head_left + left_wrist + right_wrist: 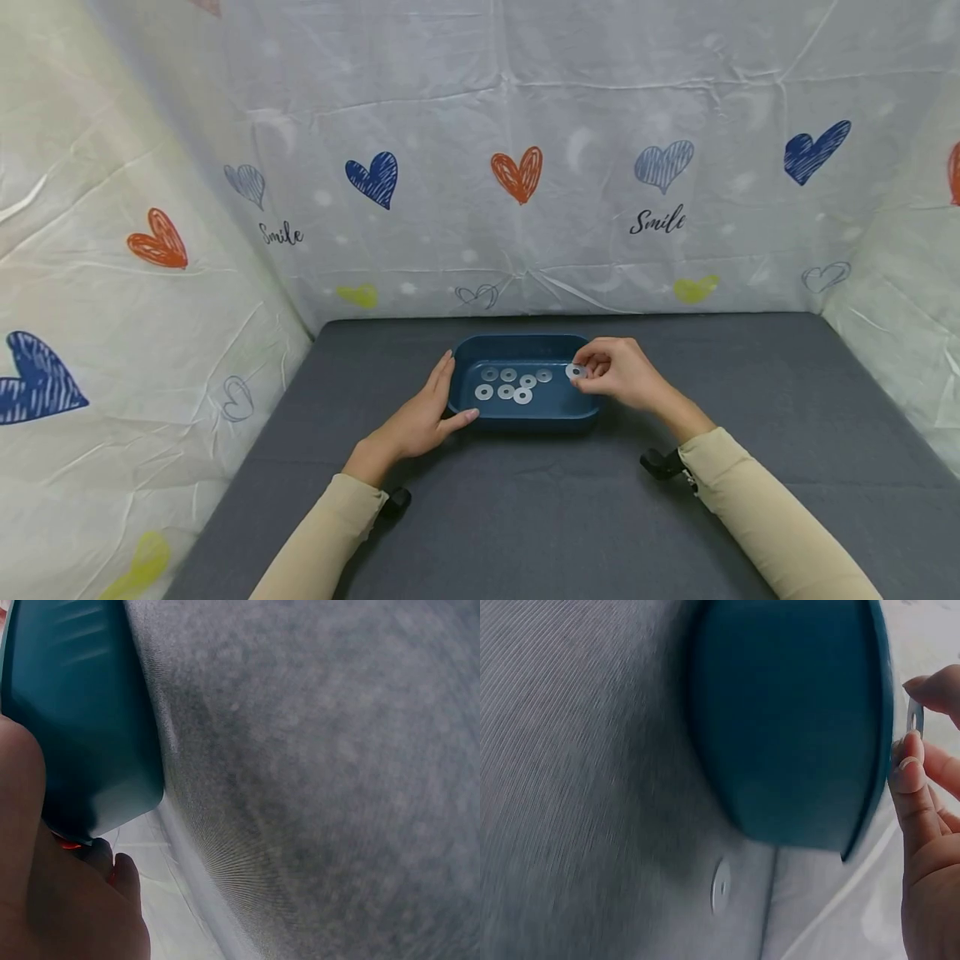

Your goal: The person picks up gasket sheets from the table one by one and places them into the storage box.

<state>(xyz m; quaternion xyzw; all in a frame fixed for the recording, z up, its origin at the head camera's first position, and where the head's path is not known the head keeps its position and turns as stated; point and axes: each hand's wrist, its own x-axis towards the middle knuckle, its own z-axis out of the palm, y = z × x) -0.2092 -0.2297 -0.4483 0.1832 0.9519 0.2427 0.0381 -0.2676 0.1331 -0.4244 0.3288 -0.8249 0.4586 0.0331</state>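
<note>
Reaching forward from a cream sleeve, the right hand (618, 375) hovers over the right rim of the blue tray (461, 354), its wrist bent inward and its fingers curled together. Thumb and fingertips pinch a single washer (575, 372), which stands nearly upright at the tray's right edge; the right wrist view shows the same washer (915, 718) edge-on between a fingertip above and another below, just beyond the tray's rim.

The left hand (427, 417) lies along the tray's left side with the fingers straight and pressed flat against the outer wall, the thumb running along the near left corner. It steadies the tray without curling round anything. The left wrist view shows only the palm beside the tray's rounded corner.

The held washer is a flat, silvery-white ring with a small round hole in the middle, thin and smooth. Seven more of the same kind, the loose washers (510, 385), lie flat on the tray floor in two rough rows, some touching or overlapping near the middle.

The tray is a shallow rectangle with rounded corners, dark blue-green, sitting on the grey desk (750, 500) near the middle of its far edge. White sheeting (450, 125) printed with coloured hearts and the word "Smile" walls the desk on three sides.
</note>
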